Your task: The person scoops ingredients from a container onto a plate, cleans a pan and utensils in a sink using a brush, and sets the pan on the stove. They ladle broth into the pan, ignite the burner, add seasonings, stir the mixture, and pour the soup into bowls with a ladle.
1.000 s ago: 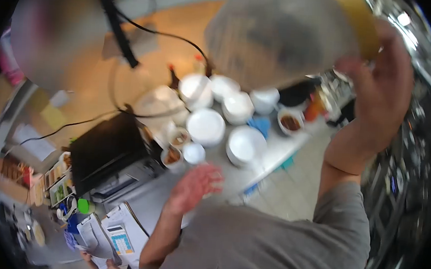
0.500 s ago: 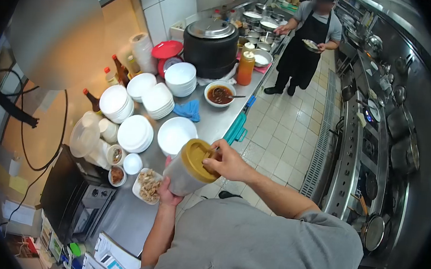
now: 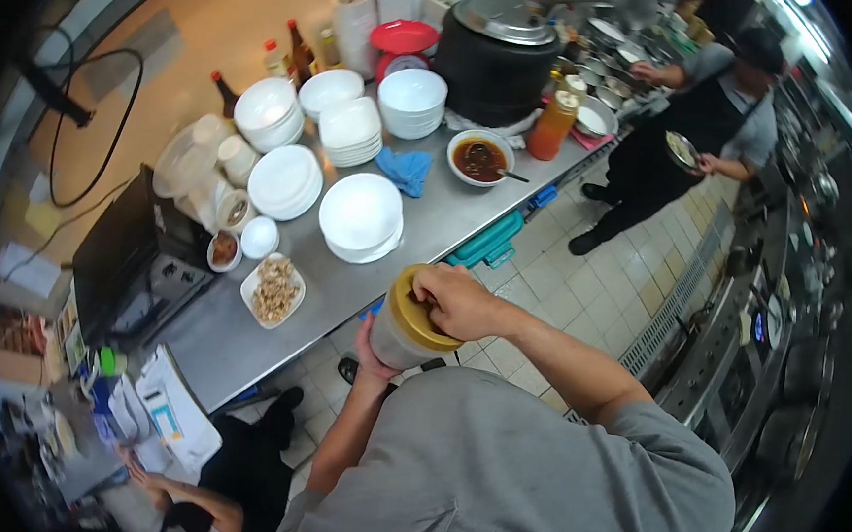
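A translucent plastic jar (image 3: 398,349) with a gold-yellow lid (image 3: 417,315) is held in front of my chest, just off the counter's edge. My left hand (image 3: 375,349) wraps around the jar's side from the left. Over the lid, my right hand (image 3: 458,306) has its fingers curled and gripping it; the fingertips are partly hidden. The lid appears to sit on the jar. On the counter nearby are a square white dish of brown chopped pieces (image 3: 274,293) and a stack of white bowls (image 3: 361,212).
Along the steel counter (image 3: 330,294) stand a bowl of dark red sauce (image 3: 478,158), a black pot (image 3: 494,63), an orange squeeze bottle (image 3: 552,127) and a blue cloth (image 3: 405,171). One co-worker (image 3: 692,136) stands ahead, another (image 3: 244,471) at lower left. Stoves line the right.
My view has turned, and the jar is farther from the dish of chopped pieces. My right hand has shifted from the lid's right edge over its top. A second co-worker now shows at lower left.
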The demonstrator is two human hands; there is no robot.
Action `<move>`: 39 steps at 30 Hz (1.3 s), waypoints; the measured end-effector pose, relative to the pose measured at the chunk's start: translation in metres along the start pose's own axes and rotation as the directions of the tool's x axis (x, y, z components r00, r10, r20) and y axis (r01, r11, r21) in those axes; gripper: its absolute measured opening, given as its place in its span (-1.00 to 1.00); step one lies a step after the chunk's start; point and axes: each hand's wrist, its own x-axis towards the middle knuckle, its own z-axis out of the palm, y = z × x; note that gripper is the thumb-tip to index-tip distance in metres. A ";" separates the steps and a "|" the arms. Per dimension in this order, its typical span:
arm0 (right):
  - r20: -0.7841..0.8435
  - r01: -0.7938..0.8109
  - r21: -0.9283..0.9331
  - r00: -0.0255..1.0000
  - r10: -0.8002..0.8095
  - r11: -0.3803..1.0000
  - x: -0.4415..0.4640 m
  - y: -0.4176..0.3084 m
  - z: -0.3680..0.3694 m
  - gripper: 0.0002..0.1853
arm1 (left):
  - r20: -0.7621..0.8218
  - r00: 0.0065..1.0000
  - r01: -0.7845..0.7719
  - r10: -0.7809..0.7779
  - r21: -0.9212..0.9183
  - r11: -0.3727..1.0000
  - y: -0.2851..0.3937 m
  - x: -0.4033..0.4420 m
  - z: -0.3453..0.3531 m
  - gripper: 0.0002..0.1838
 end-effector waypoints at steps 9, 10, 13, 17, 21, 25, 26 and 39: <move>-0.118 0.001 0.984 0.744 0.657 0.176 0.061 0.193 -0.002 -0.83 | -0.046 0.988 -0.154 0.147 -0.332 0.931 0.009 -0.054 -0.017 -0.20; -0.086 -0.027 0.986 0.761 0.644 0.163 0.066 0.212 0.006 -0.83 | -0.010 0.978 -0.202 0.210 -0.315 0.927 0.015 -0.058 -0.008 -0.20; -0.042 -0.176 0.943 0.780 0.624 0.283 0.070 0.256 0.033 -0.67 | 0.049 0.942 -0.304 0.332 -0.295 0.906 0.025 -0.069 -0.015 -0.16; -0.150 -0.216 0.918 0.588 0.795 0.333 0.057 0.266 0.032 -0.60 | 0.061 0.920 -0.358 0.388 -0.274 0.892 0.032 -0.081 -0.003 -0.12; -0.536 -0.330 0.528 0.585 0.609 0.782 0.049 0.252 0.030 -0.64 | 0.018 0.921 -0.366 0.389 -0.303 0.880 0.030 -0.089 -0.004 -0.15; -0.586 -0.243 0.213 0.743 0.322 0.946 0.045 0.126 -0.001 -0.84 | 0.061 0.893 -0.413 0.446 -0.285 0.865 0.031 -0.092 -0.005 -0.15; -0.540 -0.030 0.183 0.832 0.126 0.983 0.045 0.096 0.004 -0.89 | 0.062 0.889 -0.419 0.454 -0.289 0.861 0.032 -0.091 -0.010 -0.15; 0.300 0.482 -0.430 0.874 -0.383 0.763 0.057 -0.029 0.059 -0.85 | -0.054 0.921 -0.389 0.386 -0.088 0.917 0.034 -0.060 -0.020 -0.19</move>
